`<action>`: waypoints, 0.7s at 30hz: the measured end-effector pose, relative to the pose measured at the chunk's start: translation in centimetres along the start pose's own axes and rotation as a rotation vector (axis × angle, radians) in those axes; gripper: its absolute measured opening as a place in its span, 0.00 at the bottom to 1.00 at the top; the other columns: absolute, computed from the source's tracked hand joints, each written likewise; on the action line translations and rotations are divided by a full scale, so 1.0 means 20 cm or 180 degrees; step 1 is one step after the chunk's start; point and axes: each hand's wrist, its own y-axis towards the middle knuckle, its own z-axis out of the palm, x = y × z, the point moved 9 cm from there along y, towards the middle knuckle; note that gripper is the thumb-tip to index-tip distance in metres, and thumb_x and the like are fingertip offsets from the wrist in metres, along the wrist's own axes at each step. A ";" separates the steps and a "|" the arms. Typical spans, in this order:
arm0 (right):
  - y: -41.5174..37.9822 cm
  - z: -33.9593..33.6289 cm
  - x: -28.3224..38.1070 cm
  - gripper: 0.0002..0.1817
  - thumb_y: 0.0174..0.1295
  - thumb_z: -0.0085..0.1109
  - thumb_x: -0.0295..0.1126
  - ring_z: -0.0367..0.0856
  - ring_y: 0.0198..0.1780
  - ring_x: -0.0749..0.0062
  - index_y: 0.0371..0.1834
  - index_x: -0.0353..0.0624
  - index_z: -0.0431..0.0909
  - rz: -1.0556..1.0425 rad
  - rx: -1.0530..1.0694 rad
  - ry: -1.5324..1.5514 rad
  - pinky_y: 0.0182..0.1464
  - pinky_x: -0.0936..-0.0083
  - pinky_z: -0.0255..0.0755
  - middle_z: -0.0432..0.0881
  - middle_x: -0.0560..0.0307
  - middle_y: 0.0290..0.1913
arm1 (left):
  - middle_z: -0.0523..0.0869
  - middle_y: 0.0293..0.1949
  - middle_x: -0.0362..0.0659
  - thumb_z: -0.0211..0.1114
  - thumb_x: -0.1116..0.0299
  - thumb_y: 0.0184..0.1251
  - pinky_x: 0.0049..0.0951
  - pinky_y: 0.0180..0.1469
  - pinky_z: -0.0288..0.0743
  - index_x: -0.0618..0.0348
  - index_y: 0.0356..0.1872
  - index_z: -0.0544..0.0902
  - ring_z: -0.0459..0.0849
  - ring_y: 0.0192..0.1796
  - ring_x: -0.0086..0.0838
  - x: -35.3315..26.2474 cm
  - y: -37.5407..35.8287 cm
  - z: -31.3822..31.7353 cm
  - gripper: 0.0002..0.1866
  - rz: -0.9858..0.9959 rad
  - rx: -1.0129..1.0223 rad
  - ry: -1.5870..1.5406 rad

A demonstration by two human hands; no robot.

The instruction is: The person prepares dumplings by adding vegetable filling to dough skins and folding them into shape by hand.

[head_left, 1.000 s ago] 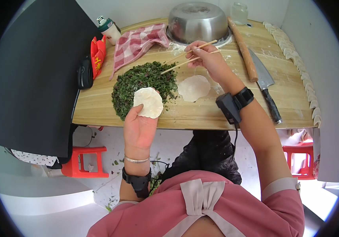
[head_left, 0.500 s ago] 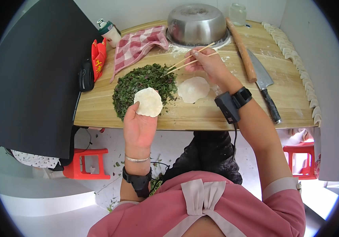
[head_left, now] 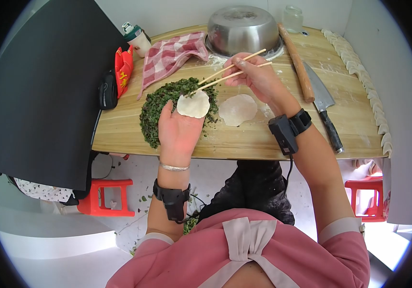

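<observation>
On the fingers of my left hand [head_left: 181, 134] rests a thin round dumpling wrapper [head_left: 194, 106], held palm up over the near side of a pile of chopped dark greens [head_left: 160, 108]. My right hand [head_left: 256, 79] is closed around a pair of chopsticks [head_left: 215, 76]. Their tips reach the far edge of the held wrapper, with a bit of greens at them. A second flat wrapper [head_left: 238, 110] lies on the wooden table, right of the pile and below my right hand.
At the back stands an upturned steel basin [head_left: 242, 31] beside a glass jar [head_left: 292, 19]. A rolling pin [head_left: 297, 65] and cleaver [head_left: 321, 91] lie to the right. Folded dumplings [head_left: 359, 67] line the right edge. A checked cloth [head_left: 172, 55], bottle [head_left: 137, 41] and black case [head_left: 108, 91] sit left.
My left hand has moved up and to the right with the wrapper, bringing it beneath the chopsticks. The chopstick tips have shifted from the pile's right side to the wrapper's far edge.
</observation>
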 end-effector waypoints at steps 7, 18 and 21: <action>-0.01 0.06 -0.06 0.13 0.70 0.47 0.35 0.85 0.34 0.67 0.41 0.36 0.77 0.0339 0.0350 -0.0065 0.37 0.78 0.81 0.83 0.48 0.35 | 0.68 0.64 0.59 0.39 0.59 0.74 0.46 0.70 0.57 0.73 0.62 0.63 0.67 0.67 0.47 -0.03 0.04 -0.02 0.26 0.0107 -0.0085 0.0044; -0.02 0.07 -0.03 0.12 0.71 0.48 0.35 0.83 0.32 0.76 0.41 0.39 0.77 0.0255 0.0369 0.0093 0.35 0.81 0.80 0.83 0.54 0.35 | 0.75 0.59 0.57 0.41 0.61 0.74 0.45 0.67 0.64 0.71 0.57 0.69 0.73 0.62 0.46 -0.03 0.04 -0.03 0.23 -0.0049 -0.0031 0.0001; -0.01 0.06 -0.03 0.12 0.71 0.48 0.35 0.83 0.32 0.76 0.41 0.39 0.77 0.0228 0.0368 0.0176 0.35 0.81 0.81 0.83 0.55 0.35 | 0.75 0.58 0.56 0.41 0.61 0.74 0.46 0.68 0.63 0.70 0.57 0.70 0.73 0.61 0.46 -0.03 0.02 -0.03 0.22 0.0011 -0.0095 -0.0019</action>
